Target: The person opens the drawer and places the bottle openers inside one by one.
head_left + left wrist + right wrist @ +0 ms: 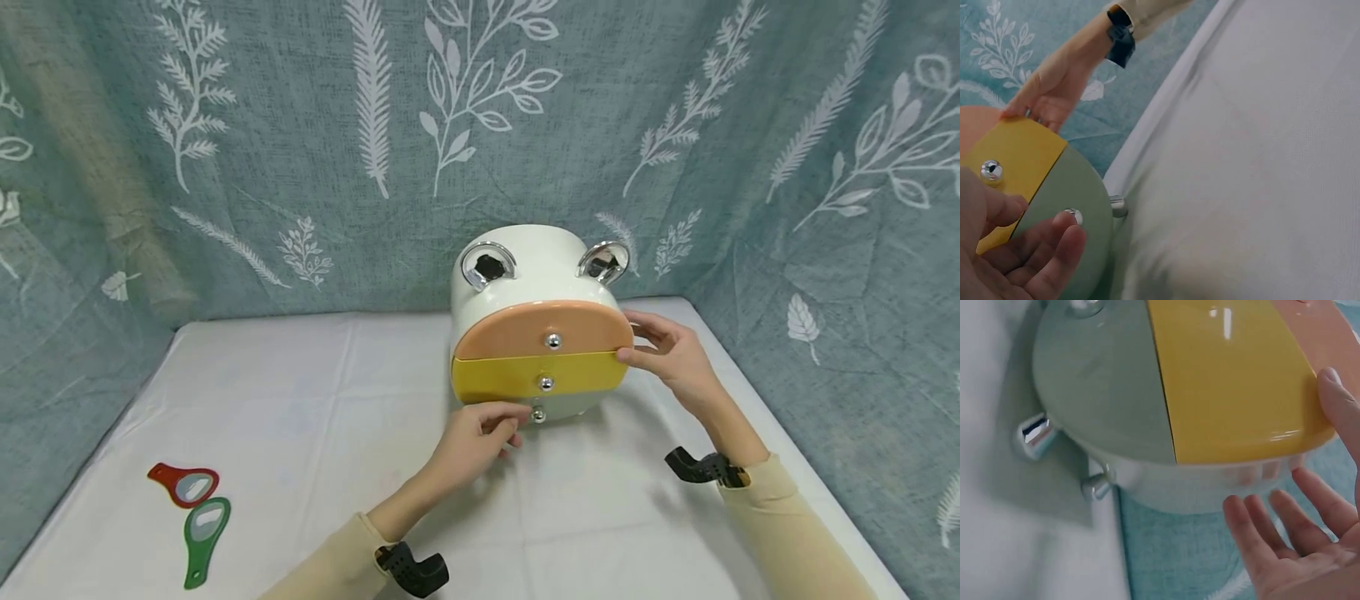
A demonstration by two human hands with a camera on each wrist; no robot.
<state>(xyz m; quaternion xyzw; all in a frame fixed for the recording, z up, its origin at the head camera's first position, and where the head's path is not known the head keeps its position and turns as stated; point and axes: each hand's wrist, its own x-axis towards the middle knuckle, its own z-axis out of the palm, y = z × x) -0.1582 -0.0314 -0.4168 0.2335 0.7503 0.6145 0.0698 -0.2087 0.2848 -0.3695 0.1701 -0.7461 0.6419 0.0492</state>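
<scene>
A small round-topped white cabinet (pixel 528 250) with two silver eye-like rings stands at the back of the table. Its front has an orange drawer (pixel 502 333), a yellow drawer (pixel 487 377) and a grey-green drawer (pixel 573 406), each with a silver knob. My left hand (pixel 472 437) is at the lowest knob (pixel 537 414), its fingertips beside it and loosely bent; whether they touch it I cannot tell. My right hand (pixel 675 358) is at the cabinet's right side. Its thumb (pixel 1338 403) rests on the yellow front's edge, with the other fingers spread beside the white side wall.
Two small magnifying glasses, one red (pixel 183 485) and one green (pixel 202 537), lie at the front left on the white tablecloth (pixel 300 400). A blue-green curtain (pixel 300 150) with white leaf prints hangs behind and at both sides. Short silver feet (pixel 1036 434) support the cabinet.
</scene>
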